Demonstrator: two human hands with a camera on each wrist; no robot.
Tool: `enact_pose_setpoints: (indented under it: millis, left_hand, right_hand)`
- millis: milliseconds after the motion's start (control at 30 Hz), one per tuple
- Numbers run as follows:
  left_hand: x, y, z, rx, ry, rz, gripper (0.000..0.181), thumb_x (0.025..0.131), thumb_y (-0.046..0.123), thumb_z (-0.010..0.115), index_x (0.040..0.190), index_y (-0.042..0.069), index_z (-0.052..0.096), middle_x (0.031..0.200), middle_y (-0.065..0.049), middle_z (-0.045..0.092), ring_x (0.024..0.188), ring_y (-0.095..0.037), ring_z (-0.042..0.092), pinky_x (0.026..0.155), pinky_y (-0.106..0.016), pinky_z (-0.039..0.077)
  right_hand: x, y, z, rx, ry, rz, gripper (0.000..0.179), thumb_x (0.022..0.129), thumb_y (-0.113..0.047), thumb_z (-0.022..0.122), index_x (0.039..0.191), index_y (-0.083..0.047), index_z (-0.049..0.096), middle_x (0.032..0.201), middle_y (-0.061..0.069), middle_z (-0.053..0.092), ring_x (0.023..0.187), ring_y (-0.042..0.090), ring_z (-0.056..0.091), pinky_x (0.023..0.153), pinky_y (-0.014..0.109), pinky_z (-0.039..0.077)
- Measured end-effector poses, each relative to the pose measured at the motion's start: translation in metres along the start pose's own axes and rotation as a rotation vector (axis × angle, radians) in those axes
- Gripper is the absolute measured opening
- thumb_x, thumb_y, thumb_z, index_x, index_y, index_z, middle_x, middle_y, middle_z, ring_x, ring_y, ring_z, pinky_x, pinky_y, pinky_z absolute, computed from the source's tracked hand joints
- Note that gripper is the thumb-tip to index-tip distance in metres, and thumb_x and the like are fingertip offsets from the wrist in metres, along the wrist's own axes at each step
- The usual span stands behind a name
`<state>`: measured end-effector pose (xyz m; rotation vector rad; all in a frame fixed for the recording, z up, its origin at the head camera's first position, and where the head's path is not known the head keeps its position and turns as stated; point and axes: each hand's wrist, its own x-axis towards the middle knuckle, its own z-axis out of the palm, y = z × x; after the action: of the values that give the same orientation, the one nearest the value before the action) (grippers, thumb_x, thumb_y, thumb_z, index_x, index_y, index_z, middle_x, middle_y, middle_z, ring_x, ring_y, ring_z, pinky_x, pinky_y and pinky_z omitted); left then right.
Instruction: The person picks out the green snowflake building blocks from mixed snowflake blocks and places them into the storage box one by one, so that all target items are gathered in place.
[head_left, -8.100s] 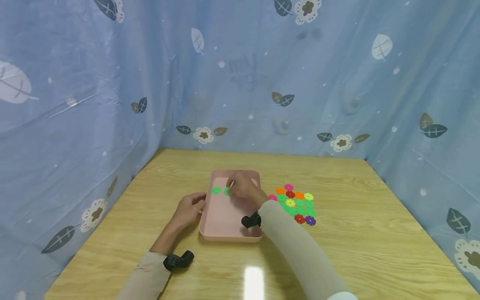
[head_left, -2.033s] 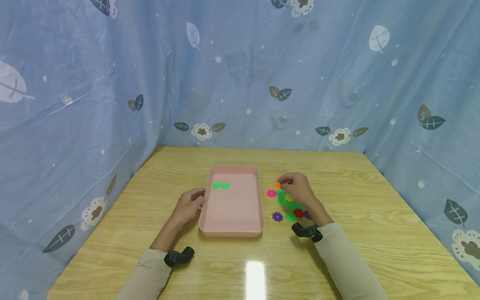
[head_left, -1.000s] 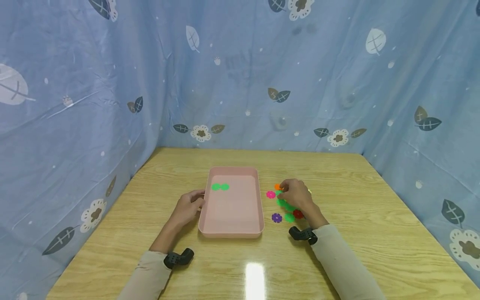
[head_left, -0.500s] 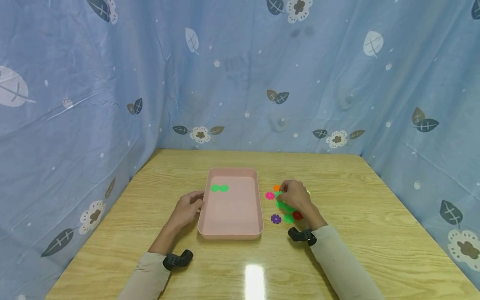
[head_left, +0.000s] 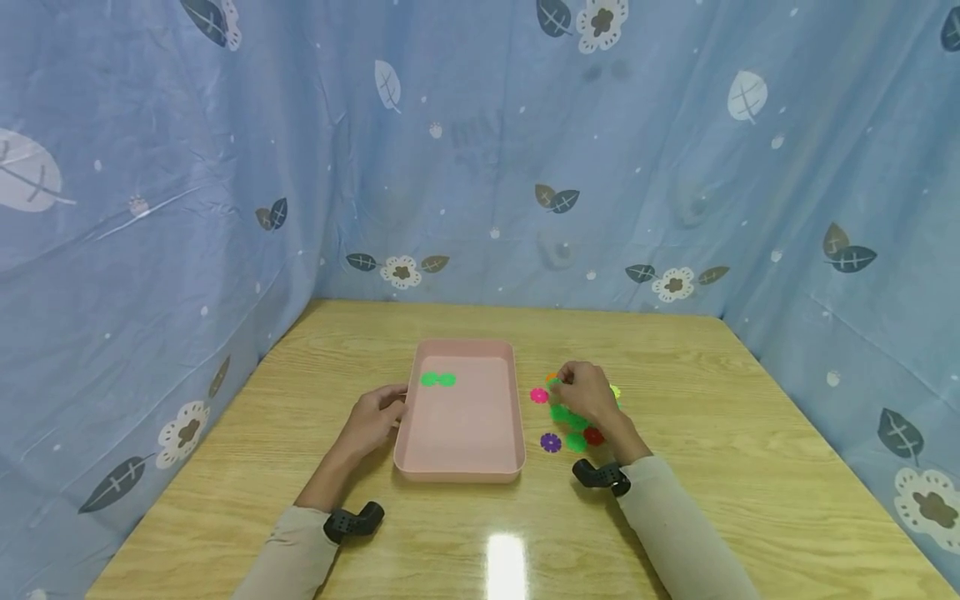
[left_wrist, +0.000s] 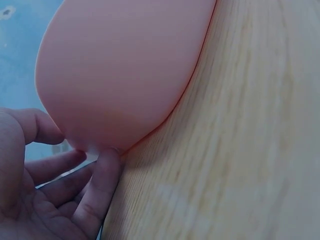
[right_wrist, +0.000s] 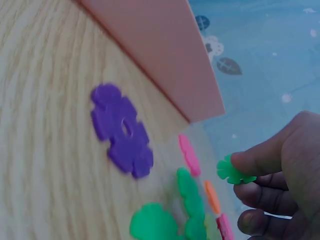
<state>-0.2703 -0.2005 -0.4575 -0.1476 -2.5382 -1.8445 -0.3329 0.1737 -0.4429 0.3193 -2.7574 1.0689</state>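
Observation:
Out at the right, my right hand (head_left: 588,392) pinches a green flower-shaped plastic disc (right_wrist: 230,169) between thumb and fingers, lifted above the others. Under and around it lies a loose pile of such discs: green, a red one (head_left: 593,436), an orange one partly behind the fingers, and a pink one (head_left: 539,396). A purple disc (right_wrist: 122,130) lies apart, nearer the tray. My left hand (head_left: 372,421) touches the outer left wall of the pink tray (left_wrist: 125,65) with its fingertips. Inside the tray, near its far left corner, two green discs (head_left: 438,380) lie side by side.
A wood-grain table (head_left: 712,467) carries everything. Blue patterned curtain (head_left: 487,167) hangs behind and along both sides. The tray's low wall (right_wrist: 160,50) stands between its inside and the pile.
Earlier my right hand was in the tray at the second green disc; it moved right to the pile and now pinches another green one. A purple disc now lies left of the pile.

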Motion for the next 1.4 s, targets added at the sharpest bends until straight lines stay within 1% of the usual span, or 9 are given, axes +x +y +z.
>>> enact_pose_setpoints:
  millis: [133, 233, 500, 733, 900, 1033, 1200, 1300, 1400]
  left_hand:
    - [-0.001, 0.000, -0.002, 0.002, -0.001, 0.007, 0.049, 0.098, 0.011, 0.051, 0.144, -0.002, 0.051, 0.131, -0.023, 0.063, 0.101, -0.030, 0.068, 0.079, -0.036, 0.062]
    - [0.000, 0.000, -0.002, -0.012, -0.001, 0.007, 0.048, 0.097, 0.010, 0.051, 0.144, -0.002, 0.052, 0.131, -0.023, 0.063, 0.101, -0.030, 0.067, 0.078, -0.037, 0.062]
    - [0.000, -0.001, 0.001, -0.026, -0.005, 0.008, 0.047, 0.097, 0.011, 0.053, 0.143, -0.001, 0.054, 0.127, -0.024, 0.065, 0.091, -0.028, 0.069, 0.074, -0.037, 0.062]
    - [0.000, -0.001, 0.001, -0.013, 0.001, 0.006, 0.047, 0.098, 0.011, 0.053, 0.143, -0.001, 0.054, 0.129, -0.023, 0.064, 0.094, -0.027, 0.068, 0.075, -0.037, 0.061]
    - [-0.002, 0.000, 0.000, -0.022, -0.008, 0.014, 0.048, 0.099, 0.012, 0.053, 0.144, -0.004, 0.051, 0.131, -0.026, 0.062, 0.098, -0.028, 0.067, 0.076, -0.039, 0.062]
    - [-0.001, 0.001, 0.000, -0.027, 0.000, 0.007, 0.048, 0.098, 0.011, 0.053, 0.144, -0.002, 0.052, 0.131, -0.024, 0.063, 0.098, -0.029, 0.067, 0.077, -0.039, 0.062]
    - [-0.001, 0.003, 0.001, -0.022, -0.006, -0.005, 0.048, 0.098, 0.008, 0.052, 0.144, -0.004, 0.051, 0.130, -0.027, 0.063, 0.095, -0.032, 0.069, 0.075, -0.039, 0.062]
    - [-0.006, 0.013, 0.000, -0.025, -0.024, -0.007, 0.048, 0.098, 0.006, 0.050, 0.144, -0.008, 0.049, 0.130, -0.030, 0.061, 0.096, -0.035, 0.069, 0.076, -0.040, 0.062]
    - [-0.015, 0.027, -0.001, -0.028, -0.038, 0.005, 0.048, 0.097, 0.005, 0.050, 0.143, -0.010, 0.048, 0.130, -0.032, 0.061, 0.094, -0.036, 0.069, 0.075, -0.040, 0.062]
  right_hand:
    - [0.004, -0.009, 0.004, 0.041, 0.053, -0.053, 0.012, 0.092, -0.014, 0.071, 0.097, -0.004, 0.069, 0.088, 0.008, 0.067, 0.081, 0.023, 0.061, 0.072, 0.038, 0.052]
    - [0.007, -0.018, 0.007, 0.071, 0.071, -0.072, 0.014, 0.093, -0.014, 0.070, 0.102, -0.003, 0.069, 0.093, 0.009, 0.068, 0.086, 0.025, 0.062, 0.073, 0.040, 0.053]
    - [0.012, -0.033, 0.015, 0.119, 0.097, -0.103, 0.015, 0.095, -0.010, 0.066, 0.106, -0.001, 0.071, 0.089, 0.011, 0.069, 0.072, 0.021, 0.060, 0.063, 0.034, 0.052]
    - [0.020, -0.040, 0.018, 0.161, 0.115, -0.155, 0.015, 0.095, -0.007, 0.064, 0.106, 0.000, 0.071, 0.086, 0.010, 0.069, 0.069, 0.020, 0.059, 0.066, 0.037, 0.053]
    - [0.025, -0.053, 0.019, 0.183, 0.129, -0.175, 0.012, 0.093, -0.005, 0.065, 0.100, 0.000, 0.073, 0.079, 0.008, 0.068, 0.066, 0.020, 0.057, 0.067, 0.037, 0.053]
    - [0.033, -0.067, 0.024, 0.163, 0.112, -0.217, 0.011, 0.092, -0.004, 0.064, 0.095, 0.000, 0.074, 0.074, 0.007, 0.067, 0.063, 0.018, 0.057, 0.064, 0.033, 0.052]
    - [0.042, -0.084, 0.029, 0.134, 0.036, -0.222, 0.011, 0.092, -0.005, 0.063, 0.094, -0.001, 0.073, 0.079, 0.007, 0.069, 0.067, 0.018, 0.059, 0.066, 0.032, 0.052]
    - [0.045, -0.091, 0.033, 0.137, -0.007, -0.214, 0.010, 0.093, -0.005, 0.064, 0.095, -0.001, 0.073, 0.082, 0.008, 0.069, 0.071, 0.019, 0.061, 0.068, 0.033, 0.053]
    - [0.049, -0.095, 0.038, 0.125, -0.022, -0.226, 0.009, 0.093, -0.004, 0.065, 0.096, 0.000, 0.073, 0.082, 0.008, 0.070, 0.072, 0.019, 0.062, 0.069, 0.034, 0.054]
